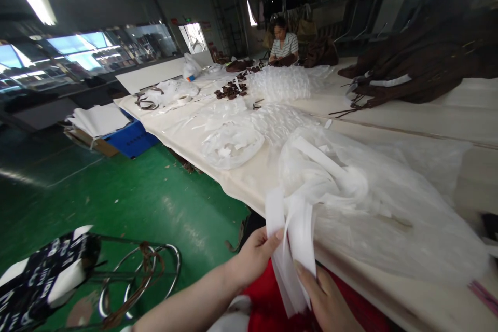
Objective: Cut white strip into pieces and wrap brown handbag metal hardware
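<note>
My left hand (254, 255) pinches a flat white strip (275, 212) between thumb and fingers, just off the table's front edge. Beside it, my right hand (324, 290) is closed on a bundle of white strips (301, 225); its thumb lies on top. The lower ends of the strips hang over something red at my lap. Farther up on the table, more white strip material (346, 179) lies coiled on a large clear plastic bag (392, 207).
On the table (408, 124) are a round plastic bag with white pieces (233, 145), bubbly plastic sheets (280, 83) and brown garments (424, 72). Across it sits a person (285, 44). A metal-framed stool (140, 275) and a blue box (132, 137) stand on the green floor.
</note>
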`<state>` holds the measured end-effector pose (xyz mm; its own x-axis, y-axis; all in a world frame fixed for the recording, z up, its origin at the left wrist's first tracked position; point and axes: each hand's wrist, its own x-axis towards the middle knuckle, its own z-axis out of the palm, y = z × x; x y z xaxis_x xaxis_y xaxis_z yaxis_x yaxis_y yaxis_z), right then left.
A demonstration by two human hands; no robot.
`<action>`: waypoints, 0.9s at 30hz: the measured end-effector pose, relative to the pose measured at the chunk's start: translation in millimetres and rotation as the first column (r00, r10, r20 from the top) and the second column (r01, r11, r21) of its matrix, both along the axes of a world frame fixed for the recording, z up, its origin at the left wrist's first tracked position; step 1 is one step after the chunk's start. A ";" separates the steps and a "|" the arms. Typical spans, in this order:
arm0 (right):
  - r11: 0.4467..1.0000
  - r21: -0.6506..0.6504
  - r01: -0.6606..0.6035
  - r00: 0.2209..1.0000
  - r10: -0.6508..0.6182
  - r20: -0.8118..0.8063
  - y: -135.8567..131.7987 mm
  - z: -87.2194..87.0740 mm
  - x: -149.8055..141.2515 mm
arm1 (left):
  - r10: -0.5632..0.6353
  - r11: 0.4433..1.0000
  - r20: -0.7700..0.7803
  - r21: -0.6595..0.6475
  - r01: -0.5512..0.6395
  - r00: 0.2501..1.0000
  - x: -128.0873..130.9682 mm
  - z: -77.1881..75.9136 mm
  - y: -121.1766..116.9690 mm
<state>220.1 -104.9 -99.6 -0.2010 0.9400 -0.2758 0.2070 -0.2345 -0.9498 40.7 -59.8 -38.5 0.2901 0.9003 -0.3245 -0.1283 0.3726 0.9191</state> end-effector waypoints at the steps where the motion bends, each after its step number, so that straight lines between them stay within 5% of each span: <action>1: 0.999 -0.045 0.011 1.000 -0.010 0.004 -0.7 2.0 2.1 | -0.012 1.000 -0.005 -0.002 0.012 1.000 0.7 2.0 2.1; 7: 0.965 -0.169 0.200 0.975 -0.213 -0.060 1.3 16.6 6.7 | -0.072 0.997 0.021 0.020 0.071 0.997 16.3 16.3 18.6; 12: 0.937 0.056 0.344 0.939 -0.344 -0.008 1.7 18.8 22.3 | -0.094 0.988 0.249 -0.092 0.120 0.964 35.9 26.3 26.9; 16: 0.909 0.258 0.328 0.930 -0.358 0.078 1.8 31.3 35.0 | -0.195 0.978 0.329 -0.006 0.209 0.924 47.7 34.8 31.7; 21: 0.870 0.295 0.395 0.888 -0.444 0.119 -1.2 42.8 34.2 | -0.266 0.964 0.276 0.076 0.255 0.924 59.8 37.3 37.3; 27: 0.874 0.210 0.439 0.886 -0.459 0.058 -4.3 42.9 47.0 | -0.154 0.988 0.029 0.021 0.153 0.988 67.8 30.5 56.1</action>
